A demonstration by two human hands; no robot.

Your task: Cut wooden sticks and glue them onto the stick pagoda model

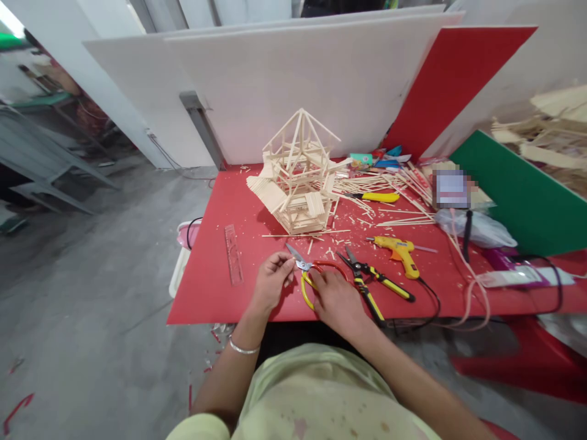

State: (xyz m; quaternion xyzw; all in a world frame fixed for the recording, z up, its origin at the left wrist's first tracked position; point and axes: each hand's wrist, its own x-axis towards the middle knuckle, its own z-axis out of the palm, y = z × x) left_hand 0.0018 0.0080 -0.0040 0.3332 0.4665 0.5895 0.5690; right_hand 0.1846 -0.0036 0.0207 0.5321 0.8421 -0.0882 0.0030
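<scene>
The scissors, with one red and one yellow handle, lie near the front of the red table, blades angled up and left. My right hand is closed over their handles, fingers curled at the loops. Beside the blades, my left hand is closed in a pinch; whatever its fingertips hold is too small or hidden to make out. Just beyond both hands stands a pagoda-like model of thin wooden sticks, its upper frame open. Right of my right hand lie black-and-yellow cutters with their jaws apart.
A clear ruler lies left on the red table. On the right are a yellow glue gun, a yellow utility knife, loose wooden sticks and a plastic bag. A white board stands behind.
</scene>
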